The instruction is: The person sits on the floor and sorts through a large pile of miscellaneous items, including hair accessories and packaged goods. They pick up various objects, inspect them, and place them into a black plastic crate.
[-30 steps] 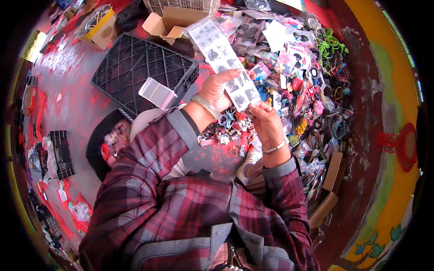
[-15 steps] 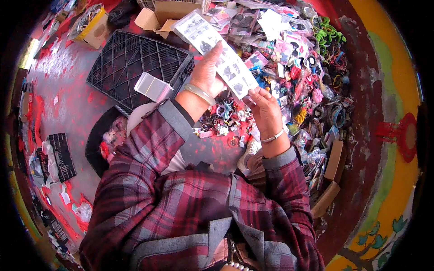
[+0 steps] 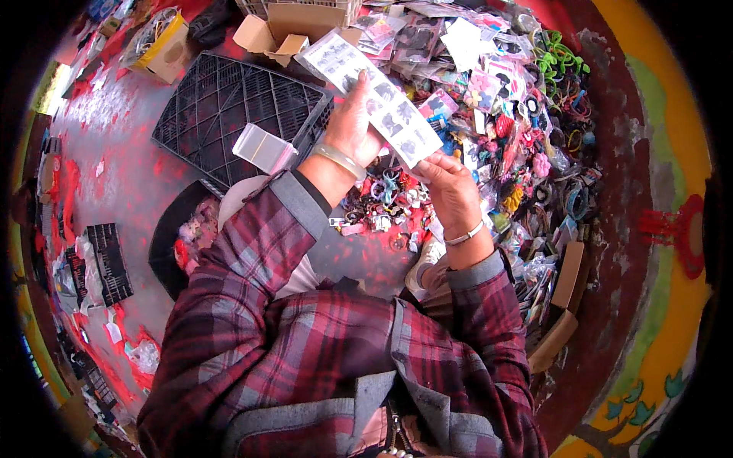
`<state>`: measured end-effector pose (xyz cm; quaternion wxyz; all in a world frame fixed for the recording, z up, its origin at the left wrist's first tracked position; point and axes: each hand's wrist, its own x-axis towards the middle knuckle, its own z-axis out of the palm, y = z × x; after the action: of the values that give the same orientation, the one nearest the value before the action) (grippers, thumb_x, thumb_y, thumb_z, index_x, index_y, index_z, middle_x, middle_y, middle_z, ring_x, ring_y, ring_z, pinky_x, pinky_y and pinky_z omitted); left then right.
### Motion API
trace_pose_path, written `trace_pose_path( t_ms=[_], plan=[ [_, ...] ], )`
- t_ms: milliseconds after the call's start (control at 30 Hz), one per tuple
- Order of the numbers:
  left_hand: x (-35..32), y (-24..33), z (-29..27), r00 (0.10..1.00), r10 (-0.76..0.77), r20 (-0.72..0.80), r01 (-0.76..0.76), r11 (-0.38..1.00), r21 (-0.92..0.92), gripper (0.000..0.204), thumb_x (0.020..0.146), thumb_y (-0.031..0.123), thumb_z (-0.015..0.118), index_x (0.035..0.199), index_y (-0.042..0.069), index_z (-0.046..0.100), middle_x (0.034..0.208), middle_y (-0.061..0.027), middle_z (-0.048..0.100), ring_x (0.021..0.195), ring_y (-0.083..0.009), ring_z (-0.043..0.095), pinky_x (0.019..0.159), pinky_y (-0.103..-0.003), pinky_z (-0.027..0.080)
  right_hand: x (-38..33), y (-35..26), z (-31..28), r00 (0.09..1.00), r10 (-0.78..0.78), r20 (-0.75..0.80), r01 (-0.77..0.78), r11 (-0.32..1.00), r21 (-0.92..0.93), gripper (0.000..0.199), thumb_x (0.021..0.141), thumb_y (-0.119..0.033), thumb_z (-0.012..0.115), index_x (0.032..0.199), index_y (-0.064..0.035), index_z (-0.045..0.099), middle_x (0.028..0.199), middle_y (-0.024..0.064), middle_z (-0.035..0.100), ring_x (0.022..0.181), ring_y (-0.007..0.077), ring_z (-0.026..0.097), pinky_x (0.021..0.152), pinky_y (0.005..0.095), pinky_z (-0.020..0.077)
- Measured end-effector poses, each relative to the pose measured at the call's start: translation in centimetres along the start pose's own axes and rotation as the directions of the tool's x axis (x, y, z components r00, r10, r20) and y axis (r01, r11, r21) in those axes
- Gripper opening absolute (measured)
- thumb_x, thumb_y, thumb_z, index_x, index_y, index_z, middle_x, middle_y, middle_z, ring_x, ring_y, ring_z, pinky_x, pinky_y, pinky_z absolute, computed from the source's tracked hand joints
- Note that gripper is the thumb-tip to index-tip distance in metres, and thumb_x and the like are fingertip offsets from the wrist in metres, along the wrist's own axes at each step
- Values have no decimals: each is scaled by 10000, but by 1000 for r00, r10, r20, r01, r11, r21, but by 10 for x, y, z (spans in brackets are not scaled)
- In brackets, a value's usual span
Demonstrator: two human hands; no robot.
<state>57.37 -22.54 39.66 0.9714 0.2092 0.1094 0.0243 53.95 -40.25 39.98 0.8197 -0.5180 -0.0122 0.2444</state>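
Nearest, the person is wearing a dark red and grey plaid jacket [image 3: 328,343], its sleeves reaching forward. On the right, brown cardboard [image 3: 569,276] is standing along the near edge of the heap, and a pale shoe [image 3: 418,276] is showing past the jacket. On the left, a black container [image 3: 163,244] is holding pink and red items [image 3: 200,227]. Farther on, the right hand [image 3: 452,191] is pinching the near right end of a white picture strip [image 3: 387,108]. Slightly farther and to its left, the left hand [image 3: 353,130] is clamping the same strip, its thumb lying over the printed face. The strip is slanting from near right to far left above the heap's left edge. Left of the left hand, a stack of clear sleeves [image 3: 262,149] is lying on a black lattice crate [image 3: 221,95]. On the right, a heap of hair accessories [image 3: 504,127] is spreading, bright green hair ties [image 3: 560,59] sitting at its far right. Farthest, an open cardboard box [image 3: 305,19] is standing just beyond the crate
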Motion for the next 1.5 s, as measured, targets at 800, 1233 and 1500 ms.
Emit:
trace_pose_path(
  t_ms=[800,1233,1500],
  plan=[
    [-6,-5,8,997,77,29,-79,994,72,393,878,357,517,1128,61,450,993,-52,532,946,-193,531,849,-380,441,7,11,-5,991,55,-120,-43,994,104,148,789,-106,608,896,-4,604,908,52,612,840,146,571,769,298,445],
    [-6,-6,6,1000,-12,12,12,999,36,359,890,325,503,1115,48,461,1041,-80,536,983,-233,530,874,-421,428,2,-2,-6,995,31,-98,-12,983,183,159,770,-92,597,907,-13,615,892,37,621,826,145,579,750,291,452],
    [-7,-7,4,999,10,42,-13,997,79,345,879,324,524,1097,60,479,1016,-65,545,954,-217,543,856,-405,441,2,-2,0,988,47,-148,-34,995,92,223,810,-125,560,988,8,567,1020,80,599,943,178,563,831,357,439]
  ],
)
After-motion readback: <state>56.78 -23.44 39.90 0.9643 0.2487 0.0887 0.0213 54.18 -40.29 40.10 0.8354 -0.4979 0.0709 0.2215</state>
